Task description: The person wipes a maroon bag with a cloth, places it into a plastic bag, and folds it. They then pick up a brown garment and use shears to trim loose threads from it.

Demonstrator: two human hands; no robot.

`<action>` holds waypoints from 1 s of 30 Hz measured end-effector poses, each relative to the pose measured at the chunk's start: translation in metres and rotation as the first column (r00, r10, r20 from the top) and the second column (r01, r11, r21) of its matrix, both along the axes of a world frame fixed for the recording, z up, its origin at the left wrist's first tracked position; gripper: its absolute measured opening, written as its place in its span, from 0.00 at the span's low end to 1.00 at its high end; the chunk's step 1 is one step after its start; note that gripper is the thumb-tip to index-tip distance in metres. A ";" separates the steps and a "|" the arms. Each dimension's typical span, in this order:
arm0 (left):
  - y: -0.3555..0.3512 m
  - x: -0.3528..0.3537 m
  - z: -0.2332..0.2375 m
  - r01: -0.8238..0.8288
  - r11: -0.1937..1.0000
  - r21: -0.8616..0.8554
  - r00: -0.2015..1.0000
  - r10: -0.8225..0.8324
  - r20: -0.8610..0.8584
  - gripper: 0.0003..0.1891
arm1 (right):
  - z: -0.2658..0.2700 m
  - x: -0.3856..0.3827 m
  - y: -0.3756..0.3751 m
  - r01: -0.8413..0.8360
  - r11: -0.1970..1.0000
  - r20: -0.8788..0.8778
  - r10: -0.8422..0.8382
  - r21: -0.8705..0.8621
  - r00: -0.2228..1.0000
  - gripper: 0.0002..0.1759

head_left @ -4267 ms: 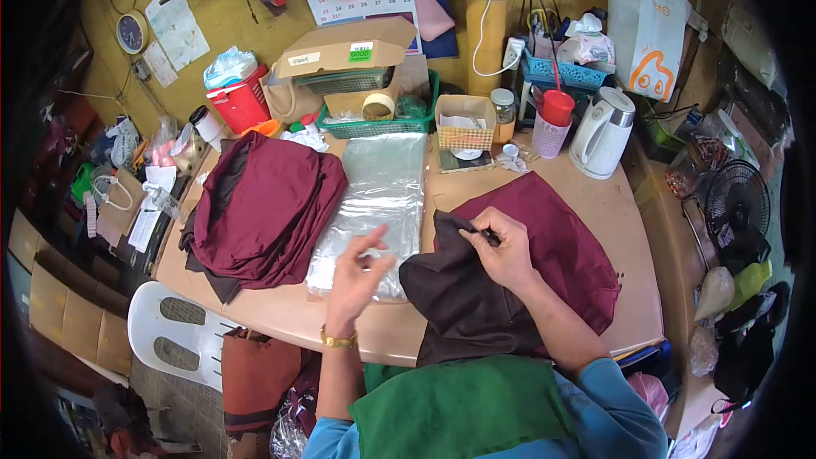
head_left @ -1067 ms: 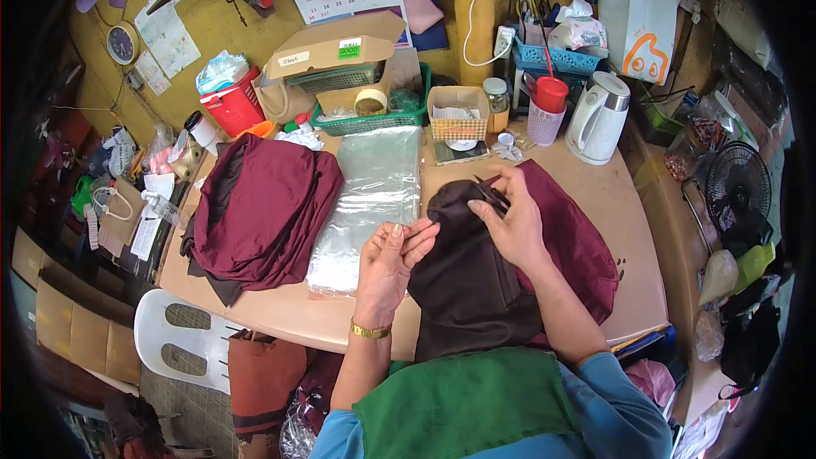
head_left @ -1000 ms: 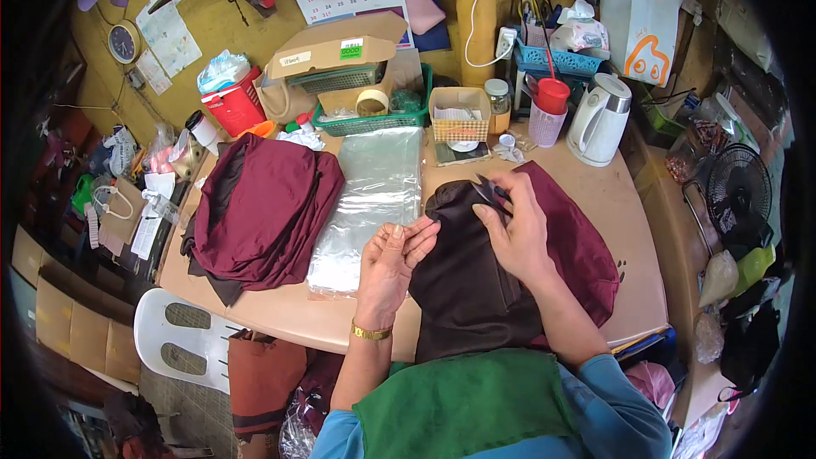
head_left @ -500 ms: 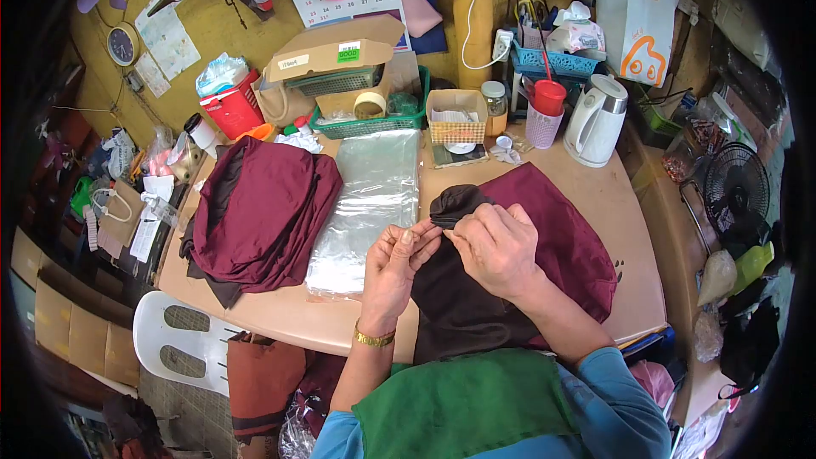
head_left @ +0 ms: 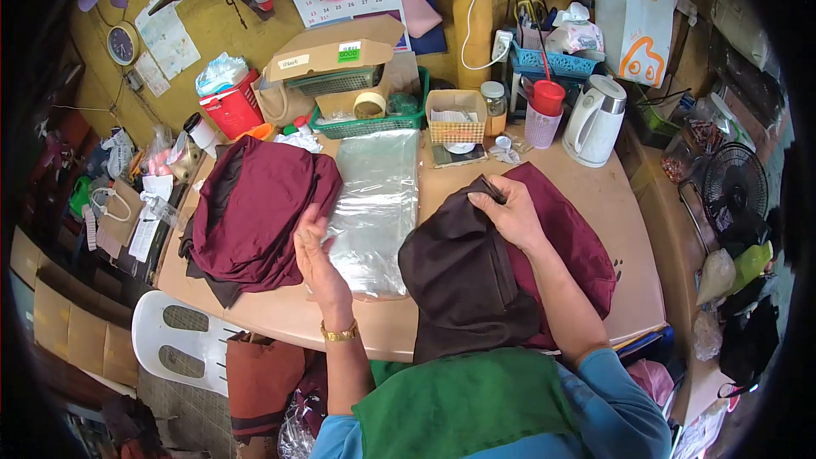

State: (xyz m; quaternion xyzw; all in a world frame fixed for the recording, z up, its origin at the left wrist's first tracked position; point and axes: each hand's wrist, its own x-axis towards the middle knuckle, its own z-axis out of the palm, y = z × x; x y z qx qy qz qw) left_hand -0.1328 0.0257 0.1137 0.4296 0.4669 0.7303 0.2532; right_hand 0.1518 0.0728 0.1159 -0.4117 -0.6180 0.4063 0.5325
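My right hand point(head_left: 510, 211) pinches the top edge of a dark brown cloth point(head_left: 459, 268), which hangs and spreads down toward the table's front edge. Beneath and to the right of it lies a maroon cloth point(head_left: 574, 242). My left hand point(head_left: 319, 255), with a gold band at the wrist, is raised with its fingers apart and nothing in it. It is between a heap of folded maroon cloth point(head_left: 259, 212) on the left and a stack of clear plastic sheets point(head_left: 372, 204).
Along the back of the table point(head_left: 637, 272) stand a green basket point(head_left: 365, 127), a small woven box point(head_left: 456, 123), a jar point(head_left: 494, 106), a lilac cup point(head_left: 541, 127) and a white kettle point(head_left: 595, 123). A white chair point(head_left: 183, 336) is at the lower left.
My left hand has let go of the brown cloth and moved left. My right hand has lifted the cloth's edge slightly up, and the cloth now spreads wider to the left.
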 end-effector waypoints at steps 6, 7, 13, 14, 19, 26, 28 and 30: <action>0.002 0.046 -0.012 0.316 0.939 -0.134 0.785 -0.338 -0.519 0.17 | 0.005 -0.008 0.004 -0.014 0.999 0.010 0.014 -0.036 1.000 0.05; 0.002 0.045 -0.015 0.337 0.915 -0.223 0.777 -0.404 -0.483 0.08 | 0.007 -0.008 0.006 0.042 0.999 -0.007 -0.042 -0.018 0.999 0.05; -0.003 0.000 -0.022 0.179 0.980 -0.082 0.984 -0.177 0.032 0.18 | 0.010 0.036 0.020 0.272 0.962 -0.158 -0.265 0.019 0.951 0.05; -0.001 -0.014 -0.030 0.132 0.990 -0.045 0.989 -0.128 0.072 0.21 | 0.009 0.043 0.022 0.273 0.962 -0.155 -0.269 0.007 0.951 0.04; -0.007 0.030 -0.028 0.247 0.964 -0.094 0.961 -0.232 0.149 0.19 | 0.011 0.034 0.025 0.237 0.972 -0.192 -0.231 0.007 0.954 0.05; 0.001 0.052 -0.082 0.225 0.933 -0.280 0.873 -0.321 -0.366 0.18 | -0.015 -0.009 -0.017 0.083 0.989 -0.054 -0.090 -0.127 0.995 0.24; 0.008 0.037 -0.098 0.127 0.957 -0.262 0.903 -0.221 -0.369 0.21 | -0.069 -0.012 -0.038 -0.066 0.941 0.603 -0.157 0.331 0.782 0.33; 0.009 0.024 -0.107 0.035 0.973 -0.226 0.892 -0.133 -0.432 0.21 | -0.111 -0.013 -0.054 -0.117 0.951 0.866 -0.206 0.287 0.456 0.38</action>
